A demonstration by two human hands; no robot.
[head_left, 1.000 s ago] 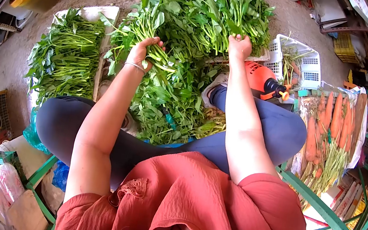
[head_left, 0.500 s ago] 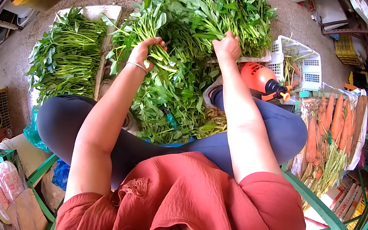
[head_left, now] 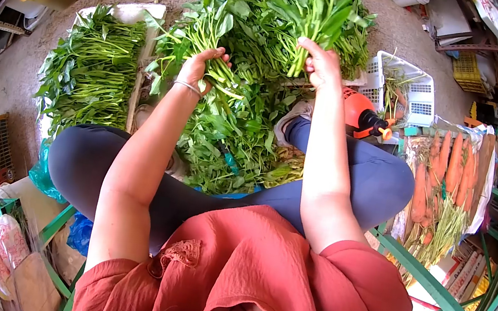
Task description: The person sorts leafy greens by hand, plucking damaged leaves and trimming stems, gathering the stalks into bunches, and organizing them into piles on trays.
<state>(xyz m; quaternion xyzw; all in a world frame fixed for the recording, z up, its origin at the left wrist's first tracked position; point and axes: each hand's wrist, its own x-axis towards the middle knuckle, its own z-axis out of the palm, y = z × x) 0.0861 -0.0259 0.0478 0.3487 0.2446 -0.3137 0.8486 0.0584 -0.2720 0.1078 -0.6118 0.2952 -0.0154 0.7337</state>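
A bunch of leafy green stems [head_left: 215, 38] is in my left hand [head_left: 201, 68], its fingers wrapped round the stems and the cut ends pointing down to the right. My right hand [head_left: 319, 63] is closed on a second bunch of greens [head_left: 314, 20], held upright over the right part of the big pile. That leafy pile [head_left: 257, 12] spreads behind both hands. More loose greens [head_left: 218, 144] lie below my hands, between my legs. On the left, a white tray [head_left: 157, 13] bears neatly laid greens [head_left: 97, 75].
An orange spray bottle [head_left: 355, 110] stands beside my right knee, near a white basket [head_left: 423, 88] with stalks. Carrots [head_left: 454, 163] lie at the right, by a green metal frame [head_left: 435, 289]. Packed white items [head_left: 10, 242] sit at the lower left.
My right hand went down to the left into the pile, closed on stems, and has lifted a bunch up and rightward. My left hand has stayed nearly still with its bunch.
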